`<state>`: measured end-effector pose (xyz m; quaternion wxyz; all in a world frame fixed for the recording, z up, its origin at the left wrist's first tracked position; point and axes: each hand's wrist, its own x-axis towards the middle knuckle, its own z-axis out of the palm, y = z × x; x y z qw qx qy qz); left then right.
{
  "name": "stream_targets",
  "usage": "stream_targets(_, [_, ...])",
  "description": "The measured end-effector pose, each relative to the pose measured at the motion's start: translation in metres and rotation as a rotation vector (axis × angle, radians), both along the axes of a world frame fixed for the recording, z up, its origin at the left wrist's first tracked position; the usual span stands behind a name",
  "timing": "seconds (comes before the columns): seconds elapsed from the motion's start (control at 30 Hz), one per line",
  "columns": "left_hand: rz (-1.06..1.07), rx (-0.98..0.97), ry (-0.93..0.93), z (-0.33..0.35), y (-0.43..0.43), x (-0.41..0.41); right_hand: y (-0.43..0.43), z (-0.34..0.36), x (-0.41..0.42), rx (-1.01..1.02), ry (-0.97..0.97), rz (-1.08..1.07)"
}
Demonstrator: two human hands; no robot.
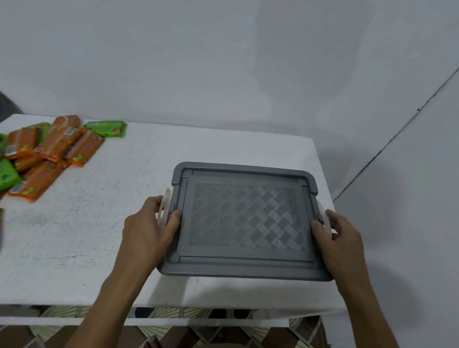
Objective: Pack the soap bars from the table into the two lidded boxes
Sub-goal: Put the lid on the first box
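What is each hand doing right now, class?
Left hand: holding the box by its left latch.
Right hand: holding the right latch.

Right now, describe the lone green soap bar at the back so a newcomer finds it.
On the white table, look to the soap pile at its left end. At the pile's far right corner, near the table's back edge, lies one green bar; its immediate neighbours are orange.

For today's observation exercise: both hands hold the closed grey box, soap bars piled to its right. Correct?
No. The head view shows the soap bars piled left of the closed grey box, which the left hand and right hand hold.
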<state>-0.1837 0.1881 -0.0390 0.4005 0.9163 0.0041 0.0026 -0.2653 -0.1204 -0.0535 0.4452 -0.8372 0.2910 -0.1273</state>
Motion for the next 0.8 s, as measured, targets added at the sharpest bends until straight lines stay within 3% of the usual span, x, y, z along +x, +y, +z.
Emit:
stream_targets(0.17, [-0.017, 0.038, -0.087, -0.003, 0.0, -0.002, 0.006, 0.003, -0.002, 0.051, -0.149, -0.058])
stream_targets(0.37, [-0.11, 0.058, -0.066, 0.0, -0.002, -0.002, 0.005, 0.002, -0.001, 0.163, -0.198, 0.003])
stream_targets(0.8, [-0.057, -0.009, -0.095, -0.007, -0.023, 0.024, -0.01, 0.006, 0.027, -0.22, -0.15, 0.124])
